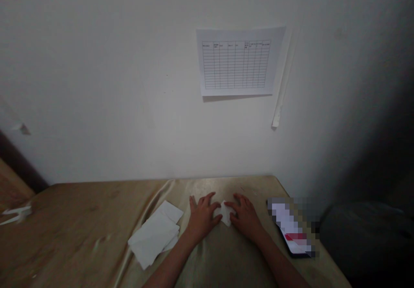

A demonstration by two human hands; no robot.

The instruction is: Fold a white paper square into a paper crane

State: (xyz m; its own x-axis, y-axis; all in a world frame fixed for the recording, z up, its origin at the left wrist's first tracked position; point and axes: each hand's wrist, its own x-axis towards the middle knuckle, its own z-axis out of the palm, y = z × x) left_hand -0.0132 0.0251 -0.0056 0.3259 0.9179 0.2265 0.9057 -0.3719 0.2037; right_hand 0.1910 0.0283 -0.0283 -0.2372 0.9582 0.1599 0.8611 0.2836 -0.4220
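A small folded piece of white paper (225,220) lies on the cloth-covered table between my hands. My left hand (202,215) is at its left edge, thumb and index finger touching the paper while the other fingers are spread. From the right, my right hand (246,215) holds the opposite side with thumb and index finger, the index fingertip over the paper's upper part. Left of my left hand, several white paper sheets (157,234) lie in a loose, overlapping stack.
A phone (287,223), partly pixelated, lies near the table's right edge. A printed table sheet (239,61) hangs on the wall behind, beside a peeling white strip (283,85). White scraps (17,214) are at far left. The glossy tan cloth (93,219) has raised folds.
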